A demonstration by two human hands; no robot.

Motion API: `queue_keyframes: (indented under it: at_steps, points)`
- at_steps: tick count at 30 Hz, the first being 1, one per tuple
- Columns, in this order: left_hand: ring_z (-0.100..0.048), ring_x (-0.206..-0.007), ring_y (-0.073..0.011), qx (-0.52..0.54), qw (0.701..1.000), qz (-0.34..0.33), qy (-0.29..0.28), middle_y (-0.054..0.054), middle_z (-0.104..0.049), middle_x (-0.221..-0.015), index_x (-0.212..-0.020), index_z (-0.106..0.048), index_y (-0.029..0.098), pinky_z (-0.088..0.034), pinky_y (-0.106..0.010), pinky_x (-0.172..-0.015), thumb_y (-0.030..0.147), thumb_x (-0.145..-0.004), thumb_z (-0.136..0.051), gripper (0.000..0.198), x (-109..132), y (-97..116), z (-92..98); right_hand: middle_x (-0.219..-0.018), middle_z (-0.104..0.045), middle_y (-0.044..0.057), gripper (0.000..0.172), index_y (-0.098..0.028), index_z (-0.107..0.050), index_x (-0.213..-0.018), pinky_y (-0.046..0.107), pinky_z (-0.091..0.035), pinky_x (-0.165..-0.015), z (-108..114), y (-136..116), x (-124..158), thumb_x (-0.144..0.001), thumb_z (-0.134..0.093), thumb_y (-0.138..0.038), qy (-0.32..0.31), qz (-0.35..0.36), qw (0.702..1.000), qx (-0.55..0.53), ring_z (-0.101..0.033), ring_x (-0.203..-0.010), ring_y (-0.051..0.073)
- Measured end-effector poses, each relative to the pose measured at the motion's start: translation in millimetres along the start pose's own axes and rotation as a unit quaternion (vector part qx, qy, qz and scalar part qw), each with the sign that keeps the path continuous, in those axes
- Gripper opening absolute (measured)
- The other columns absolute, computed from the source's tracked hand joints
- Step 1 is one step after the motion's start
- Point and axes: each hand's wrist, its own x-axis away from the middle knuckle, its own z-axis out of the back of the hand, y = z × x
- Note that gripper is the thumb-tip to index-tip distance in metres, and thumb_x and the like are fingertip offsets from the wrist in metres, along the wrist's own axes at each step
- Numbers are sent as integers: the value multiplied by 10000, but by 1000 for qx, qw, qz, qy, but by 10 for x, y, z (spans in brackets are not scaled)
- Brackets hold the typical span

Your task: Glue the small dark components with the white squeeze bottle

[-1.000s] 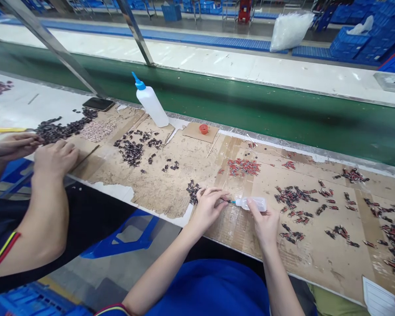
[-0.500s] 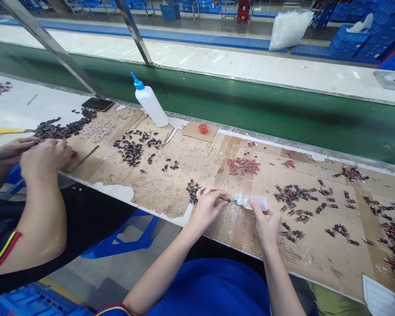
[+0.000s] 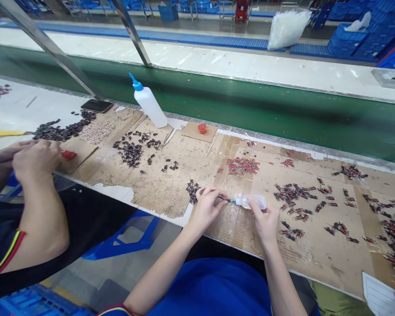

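My right hand [image 3: 266,219] grips a small clear squeeze bottle [image 3: 257,202], lying sideways with its thin blue-green tip pointing left. Pinched in the fingers of my left hand [image 3: 209,204] is a small dark part [image 3: 228,200], and the bottle's tip meets it or nearly so. A small pile of black parts [image 3: 192,191] lies just left of my left hand. Beyond my hands is a heap of small red parts [image 3: 242,166]. Black-and-red pieces [image 3: 294,193] are scattered to the right of the bottle.
A larger white bottle with blue nozzle [image 3: 151,105] leans at the back, near a red cap [image 3: 202,128] on cardboard. At left, a co-worker's hands [image 3: 36,158] work beside a red object [image 3: 69,154]. A green conveyor belt [image 3: 250,101] runs behind the bench.
My hands stay almost in place, with the bottle still at the small part. The co-worker's hands have shifted left, showing more of the red object.
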Motion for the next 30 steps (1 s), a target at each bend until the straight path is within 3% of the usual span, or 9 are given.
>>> queue_keyframes:
  at_steps: [6, 9, 12, 16, 19, 21, 24, 27, 30]
  points:
    - [-610, -1004, -221, 4, 999, -33, -6, -13, -761, -925, -896, -697, 253, -293, -477, -1011, 139, -797, -687, 151, -13, -46, -35, -502, -530, -20, 374, -152, -605, -574, 245, -360, -470, 94, 65, -40, -643, -703, -506, 27, -4, 1000, -9, -443, -479, 114]
    - [-605, -985, -217, -5, 998, -66, 9, -17, -752, -935, -929, -708, 263, -312, -472, -994, 126, -828, -648, 180, -4, -97, -47, -565, -574, -15, 436, -153, -636, -724, 249, -380, -469, 153, 68, -68, -619, -719, -568, 34, -4, 999, -2, -468, -479, 122]
    - [-599, -975, -213, -7, 996, -79, 34, -25, -730, -929, -940, -716, 266, -354, -443, -960, 129, -859, -603, 196, 11, -176, 3, -666, -638, 17, 527, -173, -655, -906, 277, -425, -523, 222, 20, -87, -637, -696, -624, 8, 42, 992, 120, -547, -539, 164]
    - [-612, -963, -213, 49, 991, -106, 70, -42, -719, -914, -929, -711, 244, -433, -398, -904, 157, -885, -565, 176, 36, -285, 157, -600, -606, 48, 494, -211, -711, -969, 306, -400, -562, 285, -131, -137, -796, -552, -646, 30, 113, 900, 420, -557, -548, 208]
    - [-631, -999, -222, 99, 982, -123, 100, -55, -731, -936, -922, -706, 233, -461, -401, -915, 194, -896, -559, 154, 62, -308, 267, -721, -640, 111, 471, -195, -723, -1033, 334, -406, -596, 208, -264, -278, -878, -488, -572, 79, 179, 840, 505, -577, -608, 232]
    - [-649, -998, -225, 122, 977, -129, 121, -56, -743, -936, -915, -711, 231, -467, -410, -928, 212, -895, -570, 144, 78, -285, 320, -844, -666, 124, 339, -198, -727, -1018, 347, -433, -665, 72, -320, -442, -902, -520, -441, 36, 245, 830, 500, -599, -717, 243]
    - [-675, -941, -221, 141, 968, -138, 157, -58, -756, -927, -911, -725, 226, -490, -406, -894, 234, -886, -598, 129, 97, -222, 375, -829, -684, 83, 198, -213, -736, -871, 344, -438, -772, -185, -315, -741, -899, -541, -236, -111, 326, 809, 477, -579, -862, 241]
    - [-685, -898, -215, 152, 958, -140, 199, -58, -763, -906, -905, -738, 225, -505, -398, -861, 249, -873, -627, 117, 116, -160, 414, -863, -694, 57, 102, -223, -714, -829, 332, -438, -772, -373, -235, -986, -845, -624, -180, -198, 340, 773, 498, -535, -939, 240]
    - [-684, -873, -208, 162, 948, -141, 233, -54, -766, -885, -907, -746, 229, -511, -390, -846, 248, -863, -647, 110, 148, -102, 453, -868, -687, 61, 75, -214, -695, -803, 325, -447, -763, -441, -175, -1079, -842, -640, -180, -232, 340, 744, 526, -522, -914, 232]
